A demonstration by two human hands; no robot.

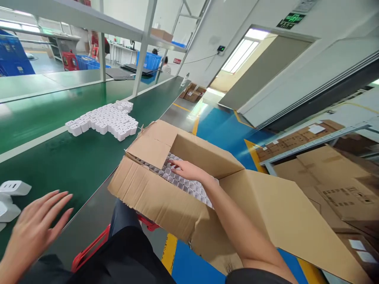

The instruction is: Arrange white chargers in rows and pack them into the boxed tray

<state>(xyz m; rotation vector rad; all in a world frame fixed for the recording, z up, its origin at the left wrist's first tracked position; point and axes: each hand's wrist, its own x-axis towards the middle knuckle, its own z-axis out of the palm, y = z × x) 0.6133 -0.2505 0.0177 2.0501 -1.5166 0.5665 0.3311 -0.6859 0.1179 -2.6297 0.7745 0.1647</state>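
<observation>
My left hand [38, 223] is held over the near edge of the green work surface [89, 157], fingers stretched out and nothing in them. Just beyond it, at the left edge, lie a few white charger blocks [15, 187] with slots in their faces. Inside an open cardboard box [156, 193] is my right hand [186, 170], its fingers apart. Those fingers hover over or touch a layer of whitish rounded cells [192, 188]; contact cannot be made out. A larger cluster of white charger blocks [103, 120] stands on the surface beyond the box.
Long box flaps [284, 209] stick out to the right. Metal shelf posts [144, 47] rise from the bench. Cartons [334, 185] fill a rack on the right, and a red stool [89, 248] is below me. Other people are in the far background.
</observation>
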